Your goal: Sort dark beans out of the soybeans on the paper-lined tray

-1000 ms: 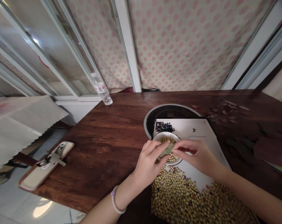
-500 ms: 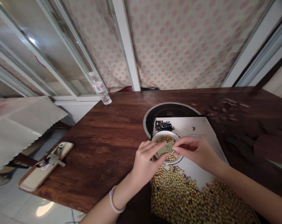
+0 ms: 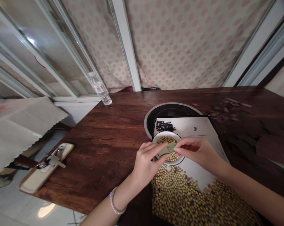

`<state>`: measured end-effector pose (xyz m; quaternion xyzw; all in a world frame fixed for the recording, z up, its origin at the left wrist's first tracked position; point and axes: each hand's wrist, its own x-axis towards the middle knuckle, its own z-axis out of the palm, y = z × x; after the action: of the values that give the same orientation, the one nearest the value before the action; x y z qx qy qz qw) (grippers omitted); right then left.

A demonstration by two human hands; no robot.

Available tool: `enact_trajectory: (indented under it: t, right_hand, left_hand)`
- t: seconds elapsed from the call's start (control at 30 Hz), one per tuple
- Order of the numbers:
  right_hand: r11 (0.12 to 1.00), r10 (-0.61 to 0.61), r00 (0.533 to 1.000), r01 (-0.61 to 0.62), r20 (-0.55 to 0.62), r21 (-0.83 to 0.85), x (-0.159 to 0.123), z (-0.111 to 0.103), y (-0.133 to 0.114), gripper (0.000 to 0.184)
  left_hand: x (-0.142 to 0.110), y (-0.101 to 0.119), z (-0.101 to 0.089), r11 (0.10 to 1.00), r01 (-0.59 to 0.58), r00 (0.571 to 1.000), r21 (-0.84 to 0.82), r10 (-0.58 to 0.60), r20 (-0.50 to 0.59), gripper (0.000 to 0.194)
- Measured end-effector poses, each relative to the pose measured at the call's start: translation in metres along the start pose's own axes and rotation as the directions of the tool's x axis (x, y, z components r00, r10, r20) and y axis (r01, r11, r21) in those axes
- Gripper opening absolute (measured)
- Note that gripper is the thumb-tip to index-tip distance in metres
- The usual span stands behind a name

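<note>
Over a white bowl (image 3: 158,136) of tan beads (image 3: 166,140), my left hand (image 3: 144,160) holds a small green card (image 3: 165,150) with black lines on it, between thumb and fingers. My right hand (image 3: 200,153) is closed in a pinch at the card's right end. Something small and pale shows at those fingertips; I cannot make out what it is. A thin dark thread (image 3: 198,135) lies just beyond the right hand. Loose tan beads (image 3: 179,201) cover the near part of a white-bottomed box (image 3: 203,124); dark beads (image 3: 164,126) sit in its far left corner.
A round black tray (image 3: 149,117) lies partly under the box on the brown table (image 3: 104,141). Dark scraps (image 3: 228,110) are spread at the right. A water bottle (image 3: 100,89) stands at the far left corner; a cream tray (image 3: 33,182) with metal items lies at the left edge.
Both hands and the card stay almost in place. The view has shifted very slightly; nothing else has visibly moved.
</note>
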<state>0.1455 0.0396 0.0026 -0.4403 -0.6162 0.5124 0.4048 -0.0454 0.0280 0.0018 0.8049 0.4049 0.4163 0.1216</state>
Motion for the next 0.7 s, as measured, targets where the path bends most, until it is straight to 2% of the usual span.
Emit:
enact_trajectory:
  t: [0.3, 0.7]
  right_hand:
    - [1.0, 0.009, 0.999, -0.009, -0.034, -0.004, 0.0001, 0.003, -0.0009, 0.004]
    - [0.998, -0.033, 0.999, 0.031, -0.034, -0.053, -0.0006, 0.0045, -0.0034, 0.007]
  left_hand:
    - [-0.0026, -0.0019, 0.0031, 0.998, -0.028, 1.0, 0.051, 0.028, -0.013, 0.027]
    - [-0.0035, -0.0014, 0.0032, 0.975, -0.19, 0.979, 0.113, 0.196, -0.047, 0.033]
